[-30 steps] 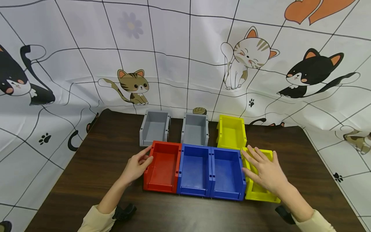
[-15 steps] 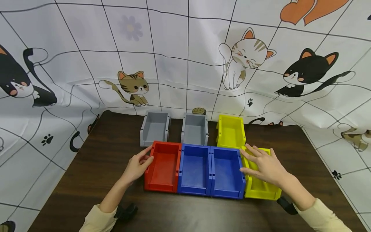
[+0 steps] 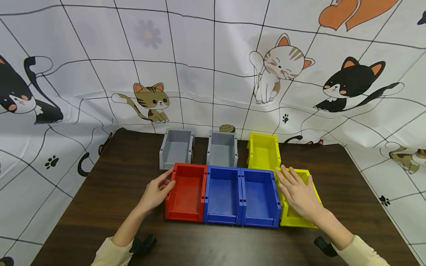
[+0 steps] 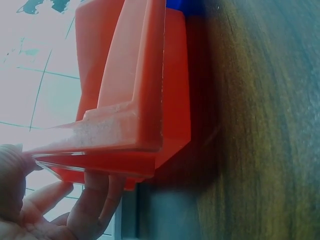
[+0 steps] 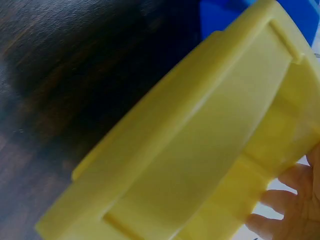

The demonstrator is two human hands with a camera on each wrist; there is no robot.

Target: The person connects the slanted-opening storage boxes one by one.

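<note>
My left hand (image 3: pixel 155 192) grips the left wall of a red storage bin (image 3: pixel 187 197); in the left wrist view the thumb lies at its rim and the fingers against the outer side. Two blue storage bins, one (image 3: pixel 223 195) beside the red one and another (image 3: pixel 260 197) to its right, stand side by side. At the right end of this row is a yellow storage bin (image 3: pixel 294 218), slightly askew. Over it my right hand (image 3: pixel 299 194) lies with straight, spread fingers, their tips at its left and back rim. The right wrist view shows the yellow bin's front tilted across the picture.
Behind the row stand two grey bins, a left one (image 3: pixel 176 147) and a right one (image 3: pixel 222 147), and another yellow bin (image 3: pixel 264 151). All rest on a dark wooden table (image 3: pixel 100 192). A white cat-print cloth (image 3: pixel 199 74) hangs behind.
My right hand has turned, with its fingers pointing farther forward. The front of the near yellow bin has shifted slightly left toward the blue bin. The left hand stays on the red bin.
</note>
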